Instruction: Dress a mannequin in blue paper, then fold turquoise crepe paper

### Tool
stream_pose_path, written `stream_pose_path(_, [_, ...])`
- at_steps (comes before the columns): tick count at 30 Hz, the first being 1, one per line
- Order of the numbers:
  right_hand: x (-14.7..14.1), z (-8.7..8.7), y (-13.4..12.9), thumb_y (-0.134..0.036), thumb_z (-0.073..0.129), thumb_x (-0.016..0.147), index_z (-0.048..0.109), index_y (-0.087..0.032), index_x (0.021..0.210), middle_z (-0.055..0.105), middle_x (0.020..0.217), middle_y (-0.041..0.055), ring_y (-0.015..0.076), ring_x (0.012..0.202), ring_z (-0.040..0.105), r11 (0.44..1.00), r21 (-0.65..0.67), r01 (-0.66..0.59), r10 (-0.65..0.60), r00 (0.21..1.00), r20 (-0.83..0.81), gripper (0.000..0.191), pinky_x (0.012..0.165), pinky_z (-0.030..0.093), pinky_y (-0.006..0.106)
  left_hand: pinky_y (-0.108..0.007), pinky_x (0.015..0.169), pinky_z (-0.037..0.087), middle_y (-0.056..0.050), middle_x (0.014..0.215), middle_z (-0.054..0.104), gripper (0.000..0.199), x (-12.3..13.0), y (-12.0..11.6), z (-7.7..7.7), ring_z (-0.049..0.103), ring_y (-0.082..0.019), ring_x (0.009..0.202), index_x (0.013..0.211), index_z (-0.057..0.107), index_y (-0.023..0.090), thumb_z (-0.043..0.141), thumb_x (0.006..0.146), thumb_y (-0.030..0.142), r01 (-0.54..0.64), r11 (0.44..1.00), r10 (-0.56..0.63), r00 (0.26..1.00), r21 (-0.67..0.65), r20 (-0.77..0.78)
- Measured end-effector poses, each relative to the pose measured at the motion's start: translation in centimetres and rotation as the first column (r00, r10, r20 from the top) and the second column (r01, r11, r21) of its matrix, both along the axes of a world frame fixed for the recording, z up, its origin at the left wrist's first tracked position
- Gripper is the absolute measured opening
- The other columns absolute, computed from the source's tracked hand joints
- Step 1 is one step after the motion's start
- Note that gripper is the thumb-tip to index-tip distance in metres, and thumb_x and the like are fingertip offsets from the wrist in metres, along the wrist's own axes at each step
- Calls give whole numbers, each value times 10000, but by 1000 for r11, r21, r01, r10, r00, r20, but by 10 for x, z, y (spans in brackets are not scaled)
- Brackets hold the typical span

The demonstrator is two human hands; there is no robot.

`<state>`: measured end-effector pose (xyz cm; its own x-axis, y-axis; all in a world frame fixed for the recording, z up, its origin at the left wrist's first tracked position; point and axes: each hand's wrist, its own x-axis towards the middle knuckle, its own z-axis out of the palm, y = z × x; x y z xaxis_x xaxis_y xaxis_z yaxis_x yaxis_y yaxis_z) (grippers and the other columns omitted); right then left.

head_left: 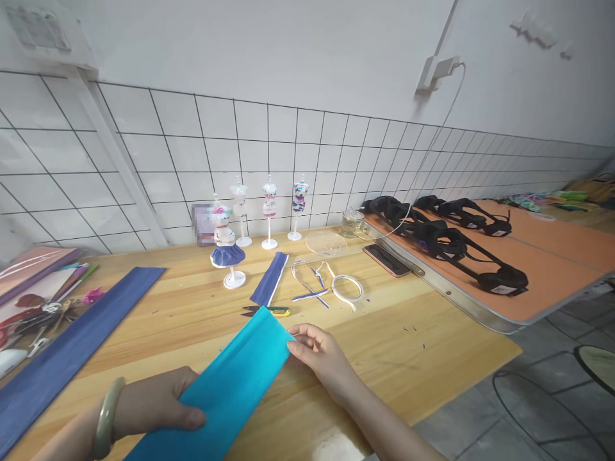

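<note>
A long bright blue sheet is held over the wooden table between my hands. My left hand, with a pale bangle at the wrist, grips its left side, thumb on top. My right hand pinches the sheet's upper right corner. Just beyond the sheet lie scissors with yellow-green handles, partly hidden by it. Behind them are a dark blue strip with a white edge, a ring of white tape and thin scraps. A small dress form wears a dark blue skirt.
Three more small dress forms stand by the wall. A phone and a glass are at the right. A long dark blue strip crosses the left. Black strapped devices lie on an orange surface.
</note>
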<state>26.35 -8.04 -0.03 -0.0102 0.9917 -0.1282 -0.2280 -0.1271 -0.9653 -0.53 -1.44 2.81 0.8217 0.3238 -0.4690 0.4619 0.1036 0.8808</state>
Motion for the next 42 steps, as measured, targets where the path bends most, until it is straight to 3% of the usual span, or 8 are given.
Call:
stream_pose_path(16, [31, -7, 23, -503, 713, 621, 600, -117, 679, 670, 670, 53, 153, 598, 642, 915, -151, -375, 400, 893, 207, 406, 560, 494, 257, -263, 617, 483, -17, 758, 701, 379, 5, 13, 3, 628, -188, 651, 814, 693, 174, 615, 685, 522, 93, 996, -92, 992, 16, -82])
stream_pose_path(20, [48, -10, 32, -526, 682, 645, 599, -116, 657, 665, 642, 46, 126, 541, 628, 914, -211, -346, 396, 874, 281, 419, 499, 495, 221, -283, 672, 496, -4, 833, 700, 372, 29, 28, 11, 632, -212, 767, 828, 673, 191, 598, 670, 519, 173, 962, -119, 962, 211, -246])
stream_pose_path(24, [68, -9, 37, -489, 650, 694, 570, -131, 595, 640, 563, 24, 112, 483, 608, 934, -262, -244, 334, 858, 391, 380, 440, 483, 199, -375, 810, 461, -61, 972, 653, 384, 58, 34, 5, 585, -265, 924, 955, 608, 169, 579, 674, 430, 109, 859, 107, 918, 501, -382])
stream_pose_path(28, [85, -10, 39, -400, 630, 733, 520, -157, 561, 615, 506, -8, 105, 447, 597, 939, -302, -163, 297, 826, 478, 317, 413, 471, 187, -472, 934, 362, -133, 1225, 505, 657, 78, 20, -9, 467, -303, 1122, 1337, 281, 180, 509, 750, 366, 48, 737, 301, 869, 674, -392])
stream_pose_path(32, [90, -12, 40, -354, 616, 748, 480, -170, 546, 576, 449, -38, 74, 360, 524, 926, -340, -167, 332, 789, 517, 305, 341, 401, 157, -453, 984, 323, -97, 1281, 435, 641, 88, -1, -17, 375, -291, 1199, 1379, 241, 270, 514, 800, 232, 179, 366, 380, 867, 913, -322])
stream_pose_path(34, [91, -11, 41, -368, 597, 762, 495, -177, 586, 572, 432, -44, 72, 334, 493, 899, -386, -206, 392, 773, 499, 279, 314, 371, 156, -438, 948, 367, -91, 1268, 433, 588, 92, -9, -20, 403, -281, 1162, 1347, 319, 299, 435, 810, 90, 271, 262, 338, 873, 926, -351])
stream_pose_path(39, [94, -3, 45, -389, 598, 761, 524, -180, 641, 598, 467, -46, 56, 324, 458, 837, -461, -296, 508, 734, 451, 253, 294, 309, 138, -337, 851, 456, -72, 1152, 489, 711, 104, -20, -24, 519, -186, 973, 1298, 398, 307, 261, 725, -91, 418, 319, 51, 888, 850, -456])
stream_pose_path(42, [95, -1, 47, -370, 604, 759, 513, -175, 602, 595, 468, -46, 50, 329, 459, 837, -460, -296, 513, 715, 475, 267, 301, 307, 135, -380, 808, 487, -77, 1083, 516, 673, 114, -23, -19, 539, -220, 940, 1284, 422, 310, 286, 737, -57, 478, 287, 45, 859, 830, -510])
